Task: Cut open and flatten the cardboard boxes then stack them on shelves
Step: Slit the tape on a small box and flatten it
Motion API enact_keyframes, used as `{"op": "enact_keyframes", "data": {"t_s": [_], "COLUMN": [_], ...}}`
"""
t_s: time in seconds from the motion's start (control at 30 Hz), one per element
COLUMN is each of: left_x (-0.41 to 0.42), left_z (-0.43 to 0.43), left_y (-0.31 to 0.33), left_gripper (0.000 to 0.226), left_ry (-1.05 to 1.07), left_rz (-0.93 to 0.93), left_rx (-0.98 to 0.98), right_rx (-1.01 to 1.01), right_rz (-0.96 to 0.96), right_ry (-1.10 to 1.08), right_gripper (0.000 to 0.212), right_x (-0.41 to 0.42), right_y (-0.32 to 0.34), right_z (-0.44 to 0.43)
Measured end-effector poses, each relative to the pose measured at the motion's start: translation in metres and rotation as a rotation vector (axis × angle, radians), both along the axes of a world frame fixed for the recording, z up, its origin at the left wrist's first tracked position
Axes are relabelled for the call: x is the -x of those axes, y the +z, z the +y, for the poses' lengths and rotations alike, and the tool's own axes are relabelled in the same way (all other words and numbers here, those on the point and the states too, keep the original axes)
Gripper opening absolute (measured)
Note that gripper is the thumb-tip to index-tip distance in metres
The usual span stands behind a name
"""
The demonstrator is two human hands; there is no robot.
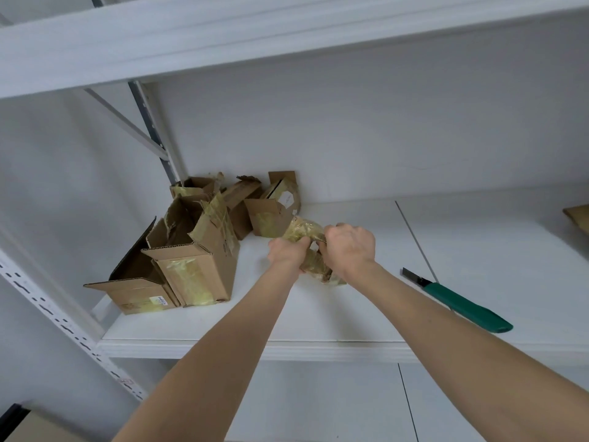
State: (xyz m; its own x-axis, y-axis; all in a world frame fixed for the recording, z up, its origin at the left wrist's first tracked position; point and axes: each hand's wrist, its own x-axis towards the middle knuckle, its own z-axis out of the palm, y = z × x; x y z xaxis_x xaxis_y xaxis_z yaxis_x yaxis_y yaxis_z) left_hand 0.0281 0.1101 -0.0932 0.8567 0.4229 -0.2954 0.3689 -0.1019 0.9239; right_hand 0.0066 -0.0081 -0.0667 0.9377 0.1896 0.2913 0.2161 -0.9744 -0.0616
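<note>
A small cardboard box wrapped in yellowish tape [302,231] is held over the white shelf [318,320]. My left hand [288,252] grips its left side and my right hand [349,247] grips its right side, fingers curled round it; much of the box is hidden by both hands. A green-handled utility knife [462,303] lies on the shelf to the right, blade out, apart from both hands.
Several opened cardboard boxes [197,250] stand piled at the shelf's left and back. A flat cardboard piece [578,216] shows at the right edge. An upper shelf [223,36] hangs overhead. A perforated upright post [63,327] runs at the left.
</note>
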Motion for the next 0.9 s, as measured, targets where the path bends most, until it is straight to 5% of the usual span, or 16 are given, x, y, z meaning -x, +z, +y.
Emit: {"op": "enact_keyframes", "data": {"t_s": [0.1, 0.63, 0.83, 0.9], "left_x": [0.012, 0.005, 0.012, 0.011], "left_z": [-0.006, -0.006, -0.002, -0.004], "left_y": [0.014, 0.019, 0.011, 0.011], "left_gripper": [0.011, 0.024, 0.025, 0.025], "left_ry": [-0.042, -0.309, -0.344, -0.316], "left_rz": [-0.077, -0.202, -0.271, -0.28], "left_rx": [-0.083, -0.303, 0.046, 0.04], "right_rx": [-0.012, -0.328, -0.577, -0.503], "right_rz": [0.002, 0.142, 0.153, 0.132], "right_ry": [-0.003, -0.165, -0.204, -0.194], "right_gripper": [0.028, 0.023, 0.022, 0.028], "right_x": [-0.001, -0.009, -0.011, -0.008], "right_y": [0.006, 0.006, 0.006, 0.005], "right_z": [0.0, -0.058, -0.07, -0.068]}}
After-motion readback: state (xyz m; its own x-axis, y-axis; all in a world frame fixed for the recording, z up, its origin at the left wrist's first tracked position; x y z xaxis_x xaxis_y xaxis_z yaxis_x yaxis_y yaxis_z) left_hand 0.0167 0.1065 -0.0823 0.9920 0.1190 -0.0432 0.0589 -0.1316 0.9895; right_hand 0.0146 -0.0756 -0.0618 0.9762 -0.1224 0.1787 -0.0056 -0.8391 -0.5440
